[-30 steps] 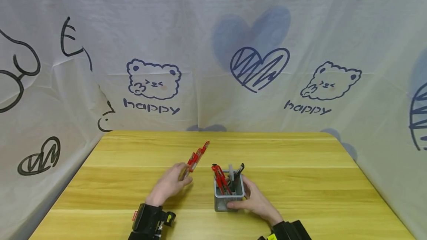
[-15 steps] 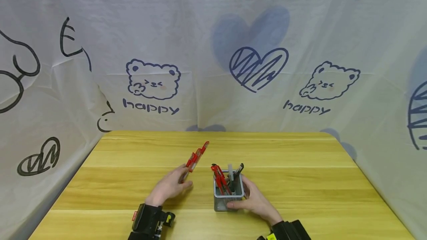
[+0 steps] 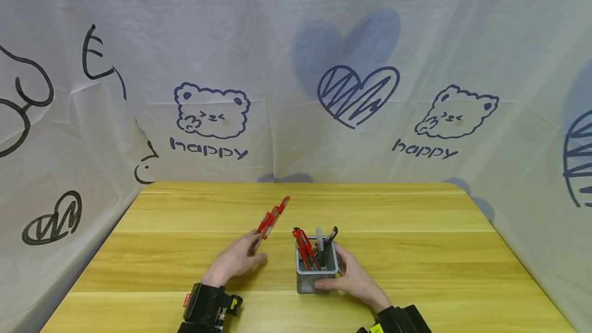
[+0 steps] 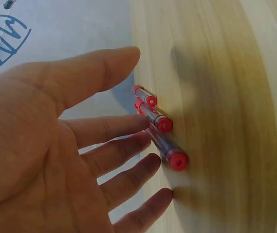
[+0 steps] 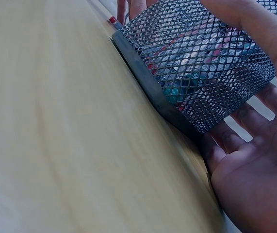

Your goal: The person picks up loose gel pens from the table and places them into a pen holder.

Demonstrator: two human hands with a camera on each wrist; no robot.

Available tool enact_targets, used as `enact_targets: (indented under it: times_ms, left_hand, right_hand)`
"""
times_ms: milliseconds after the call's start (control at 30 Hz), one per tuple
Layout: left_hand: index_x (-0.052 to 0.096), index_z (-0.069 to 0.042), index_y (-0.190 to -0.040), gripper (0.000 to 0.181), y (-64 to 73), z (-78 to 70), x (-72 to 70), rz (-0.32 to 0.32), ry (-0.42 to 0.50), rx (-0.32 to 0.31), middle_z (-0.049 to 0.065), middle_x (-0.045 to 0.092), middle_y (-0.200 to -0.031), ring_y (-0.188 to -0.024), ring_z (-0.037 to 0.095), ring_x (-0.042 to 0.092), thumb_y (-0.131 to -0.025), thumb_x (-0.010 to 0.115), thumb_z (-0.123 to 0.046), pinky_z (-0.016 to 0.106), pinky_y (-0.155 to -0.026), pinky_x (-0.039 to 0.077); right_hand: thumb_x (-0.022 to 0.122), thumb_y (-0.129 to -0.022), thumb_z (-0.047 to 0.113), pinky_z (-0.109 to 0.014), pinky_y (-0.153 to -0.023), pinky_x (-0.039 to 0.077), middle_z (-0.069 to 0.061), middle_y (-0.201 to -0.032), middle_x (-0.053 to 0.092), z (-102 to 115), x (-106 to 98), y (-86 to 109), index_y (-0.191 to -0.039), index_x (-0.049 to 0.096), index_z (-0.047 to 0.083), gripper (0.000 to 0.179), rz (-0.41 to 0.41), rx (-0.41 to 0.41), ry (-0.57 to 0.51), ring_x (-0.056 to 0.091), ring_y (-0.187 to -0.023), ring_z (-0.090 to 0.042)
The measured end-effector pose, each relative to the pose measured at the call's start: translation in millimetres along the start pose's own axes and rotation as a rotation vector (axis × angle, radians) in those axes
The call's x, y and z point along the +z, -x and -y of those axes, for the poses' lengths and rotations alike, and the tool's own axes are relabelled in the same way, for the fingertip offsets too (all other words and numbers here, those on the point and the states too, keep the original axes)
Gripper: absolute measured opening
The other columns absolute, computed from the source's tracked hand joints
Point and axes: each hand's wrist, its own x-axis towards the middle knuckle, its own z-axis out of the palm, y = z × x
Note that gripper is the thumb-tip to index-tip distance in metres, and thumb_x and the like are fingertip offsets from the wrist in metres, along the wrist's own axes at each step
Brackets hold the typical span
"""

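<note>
Three red-capped pens (image 3: pixel 274 217) lie side by side on the table, slanting away from me. My left hand (image 3: pixel 231 261) is over their near end. In the left wrist view its fingers (image 4: pixel 128 184) are fairly straight and spread, with the fingertips at the pens (image 4: pixel 165 145) and the thumb standing apart. A square mesh pen holder (image 3: pixel 306 282) stands upright to the right, filled with red pens (image 3: pixel 305 248), a black pen (image 3: pixel 332 235) and a pale stick-like item (image 3: pixel 319 239). My right hand (image 3: pixel 353 279) grips the holder, its thumb along the near side and its fingers behind.
The wooden table (image 3: pixel 439 251) reaches back to a pale cloth (image 3: pixel 287 153) printed with hearts and bears, which also hangs along both sides. Black wrist straps (image 3: pixel 203 307) with cameras sit on both forearms.
Both hands, the pens and the pen holder keep almost the same places. My left thumb and fingers have shifted very slightly at the pens.
</note>
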Motion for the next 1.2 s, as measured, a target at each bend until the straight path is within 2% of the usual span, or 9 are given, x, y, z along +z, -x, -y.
enact_targets:
  times_ms: [167,300,400,467,533,633,833,1033,1200]
  left_hand:
    - [0.049,0.004,-0.145,0.061,0.1,1.2,-0.5,0.009,-0.009,-0.018,0.025,0.035,-0.160,-0.143,0.047,0.039,-0.095,0.069,-0.024,0.065,-0.116,0.036]
    - [0.050,0.009,-0.142,0.060,0.1,2.5,-2.7,-0.005,-0.020,-0.040,0.026,0.038,-0.158,-0.142,0.047,0.041,-0.095,0.068,-0.024,0.061,-0.115,0.040]
    - [0.054,0.011,-0.137,0.056,0.1,3.8,-4.7,-0.042,-0.012,-0.059,0.028,0.056,-0.140,-0.108,0.038,0.063,-0.095,0.068,-0.023,0.044,-0.085,0.057]
    - [0.061,0.011,-0.126,0.046,0.6,4.4,-6.3,-0.073,-0.010,-0.073,0.023,0.067,-0.112,-0.076,0.026,0.059,-0.094,0.068,-0.021,0.032,-0.060,0.049]
    - [0.067,0.008,-0.111,0.032,1.9,5.4,-7.9,-0.102,-0.010,-0.090,0.013,0.062,-0.085,-0.060,0.017,0.044,-0.094,0.069,-0.019,0.025,-0.050,0.035]
    - [0.068,0.002,-0.088,0.015,4.5,7.6,-11.3,-0.155,-0.041,-0.097,0.005,0.053,-0.068,-0.056,0.013,0.043,-0.092,0.068,-0.012,0.023,-0.048,0.034]
    - [0.069,0.004,-0.081,0.003,9.5,15.1,-17.7,-0.291,-0.117,-0.094,0.012,0.067,-0.075,-0.063,0.019,0.056,-0.084,0.069,0.003,0.028,-0.052,0.045]
    - [0.069,-0.001,-0.077,0.009,11.9,21.8,-19.9,-0.340,-0.113,-0.125,0.012,0.068,-0.075,-0.065,0.022,0.059,-0.076,0.074,0.006,0.032,-0.053,0.048]
    - [0.069,0.001,-0.084,0.013,13.5,21.7,-21.3,-0.325,-0.096,-0.128,0.013,0.068,-0.078,-0.067,0.024,0.060,-0.075,0.075,0.007,0.034,-0.054,0.049]
  right_hand:
    - [0.080,-0.084,0.011,-0.014,-0.109,0.043,-0.018,-0.152,0.045,-0.8,0.0,-0.3,-0.154,0.034,0.004,0.084,0.004,-0.006,-0.011,0.052,-0.130,-0.001]
    - [0.080,-0.083,0.012,-0.014,-0.109,0.042,-0.018,-0.153,0.044,-0.2,0.1,-0.1,-0.154,0.034,0.005,0.085,0.002,-0.002,-0.004,0.050,-0.135,-0.009]
    - [0.081,-0.083,0.012,-0.013,-0.109,0.042,-0.018,-0.153,0.045,0.4,0.3,0.0,-0.154,0.033,0.005,0.086,-0.001,0.000,0.003,0.047,-0.140,-0.020]
    - [0.081,-0.083,0.012,-0.013,-0.109,0.041,-0.018,-0.153,0.045,0.8,0.5,0.1,-0.154,0.034,0.004,0.085,-0.003,-0.002,0.005,0.047,-0.140,-0.022]
    - [0.081,-0.083,0.013,-0.012,-0.109,0.041,-0.018,-0.153,0.045,1.2,0.7,0.3,-0.154,0.034,0.004,0.086,-0.003,-0.003,0.006,0.047,-0.139,-0.018]
    - [0.082,-0.082,0.013,-0.012,-0.109,0.040,-0.018,-0.152,0.045,1.7,1.0,0.7,-0.153,0.035,0.004,0.086,-0.005,0.000,0.003,0.049,-0.135,-0.007]
    - [0.082,-0.082,0.012,-0.012,-0.110,0.040,-0.017,-0.152,0.046,1.2,1.0,0.8,-0.153,0.035,0.004,0.086,-0.009,0.004,0.003,0.050,-0.131,0.001]
    - [0.082,-0.082,0.013,-0.012,-0.110,0.040,-0.016,-0.151,0.047,1.0,1.0,0.7,-0.153,0.035,0.005,0.085,-0.006,-0.003,0.010,0.047,-0.140,-0.020]
    - [0.082,-0.082,0.013,-0.011,-0.109,0.039,-0.017,-0.152,0.046,1.7,1.3,0.8,-0.153,0.035,0.004,0.086,-0.009,-0.005,0.013,0.039,-0.145,-0.039]
